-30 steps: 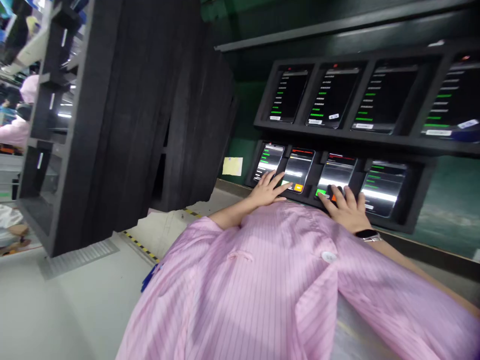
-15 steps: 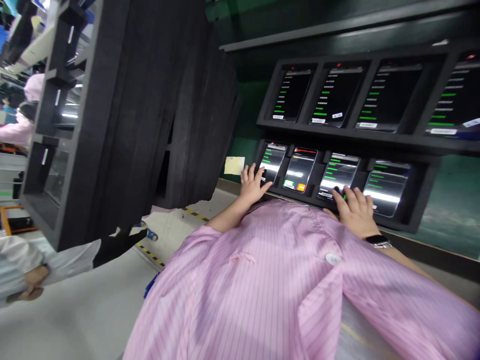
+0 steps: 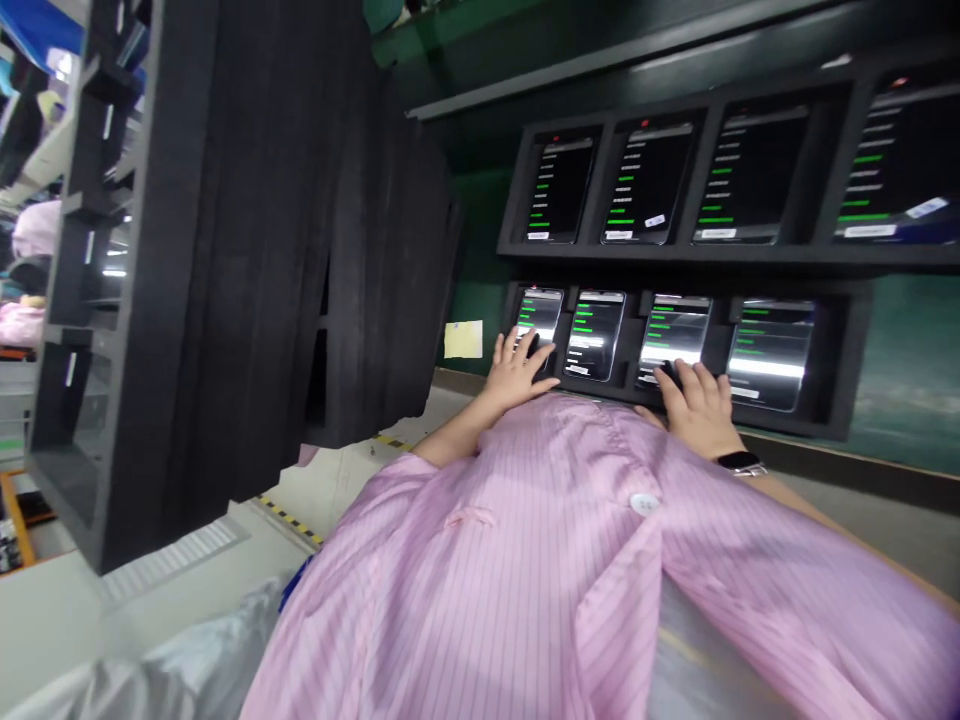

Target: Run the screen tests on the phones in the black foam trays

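Observation:
My left hand rests with spread fingers over the lower edge of the leftmost smartphone in the near black tray. Beside it lies a second smartphone showing green lines of text, untouched. My right hand, fingers apart, reaches over the bottom of the third smartphone. A small dark spot, perhaps a fingertip cover or reflection, shows by each index finger. To the right, a fourth smartphone lies in its slot with glare across its screen. Neither hand grips anything.
Behind is a second black tray holding several lit phones, two with small white stickers. A tall stack of black foam trays stands at the left. A yellow note lies on the green bench. Another person's pale sleeve shows at lower left.
The second phone's screen has gone from a display with green and orange buttons to lines of green text. Both hands stay over the same phones, while my view has shifted slightly.

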`<move>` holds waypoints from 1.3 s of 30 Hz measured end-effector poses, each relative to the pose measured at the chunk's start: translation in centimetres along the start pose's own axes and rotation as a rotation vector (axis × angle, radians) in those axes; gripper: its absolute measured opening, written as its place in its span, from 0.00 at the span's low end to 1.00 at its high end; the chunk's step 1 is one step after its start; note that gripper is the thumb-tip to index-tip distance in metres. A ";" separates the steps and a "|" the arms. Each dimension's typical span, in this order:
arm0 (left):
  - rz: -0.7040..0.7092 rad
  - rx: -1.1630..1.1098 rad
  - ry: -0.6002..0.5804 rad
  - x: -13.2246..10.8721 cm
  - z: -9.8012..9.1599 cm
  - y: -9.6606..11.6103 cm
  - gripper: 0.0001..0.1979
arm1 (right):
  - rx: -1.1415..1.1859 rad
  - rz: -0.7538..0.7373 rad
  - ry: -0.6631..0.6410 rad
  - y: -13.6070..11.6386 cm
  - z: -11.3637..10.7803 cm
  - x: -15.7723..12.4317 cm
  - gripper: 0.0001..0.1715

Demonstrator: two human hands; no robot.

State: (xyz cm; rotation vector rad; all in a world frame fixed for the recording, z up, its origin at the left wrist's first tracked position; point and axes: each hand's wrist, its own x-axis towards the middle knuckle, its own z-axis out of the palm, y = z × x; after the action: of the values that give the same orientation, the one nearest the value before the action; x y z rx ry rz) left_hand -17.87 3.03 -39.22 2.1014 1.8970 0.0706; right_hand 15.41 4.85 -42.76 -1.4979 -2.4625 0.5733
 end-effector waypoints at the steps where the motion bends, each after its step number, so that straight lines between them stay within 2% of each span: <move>1: 0.062 0.009 -0.017 0.5 0.1 0.3 0.36 | -0.003 0.003 0.015 -0.1 0.3 -0.1 0.39; 5: 0.170 0.048 -0.060 2.3 0.5 1.1 0.37 | -0.015 0.014 0.048 -0.3 1.1 -0.1 0.41; 9: 0.157 0.074 -0.103 3.3 0.5 1.5 0.40 | -0.036 -0.005 0.024 -0.2 1.5 0.3 0.42; 13: 0.155 0.069 -0.133 3.5 0.4 2.0 0.38 | -0.072 -0.040 -0.006 0.2 1.4 0.9 0.42; 19: 0.107 0.006 -0.083 2.7 1.0 2.2 0.37 | -0.080 -0.045 -0.042 0.6 0.5 0.9 0.41; 25: 0.000 -0.051 -0.066 0.8 1.9 1.5 0.36 | -0.066 -0.054 -0.108 0.8 -0.2 0.8 0.42; 34: -0.061 -0.086 -0.079 -0.3 2.0 1.4 0.37 | -0.094 0.121 -0.009 3.9 -2.2 -2.4 0.50; 39: -0.084 -0.102 -0.036 -0.5 1.9 1.8 0.36 | -0.085 0.145 -0.007 5.2 -2.6 -3.0 0.50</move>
State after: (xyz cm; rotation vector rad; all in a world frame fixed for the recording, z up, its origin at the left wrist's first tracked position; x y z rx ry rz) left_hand -15.79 2.01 -40.48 1.9425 1.9161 0.1074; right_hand 21.88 4.93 -42.56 -1.7211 -2.4256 0.5056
